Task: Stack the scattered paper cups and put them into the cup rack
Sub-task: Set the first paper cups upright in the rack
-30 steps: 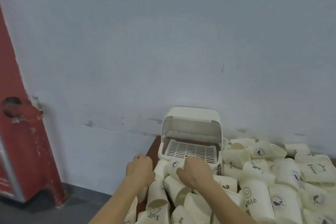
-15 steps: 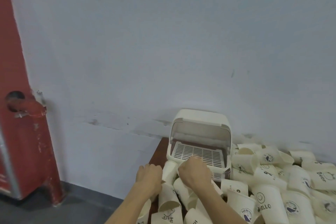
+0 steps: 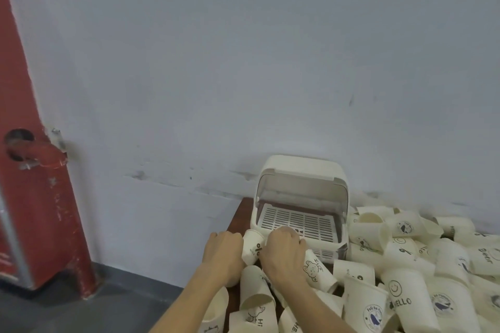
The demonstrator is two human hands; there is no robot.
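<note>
The paper cup [image 3: 253, 247] between my hands is cream-white with a small dark print, sitting just in front of the open cup rack [image 3: 299, 205] at the worktop's [image 3: 239, 213] left end. My left hand [image 3: 223, 253] and right hand [image 3: 284, 251] both curl their fingers round it — knuckles up, fingertips hidden. Its long axis tilts, rim up and away toward the rack. Loose cups [image 3: 400, 273] litter the right.

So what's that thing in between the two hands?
A white paper cup with black print sits between the left hand and the right hand, just in front of the cup rack, as the head view shows.
</note>
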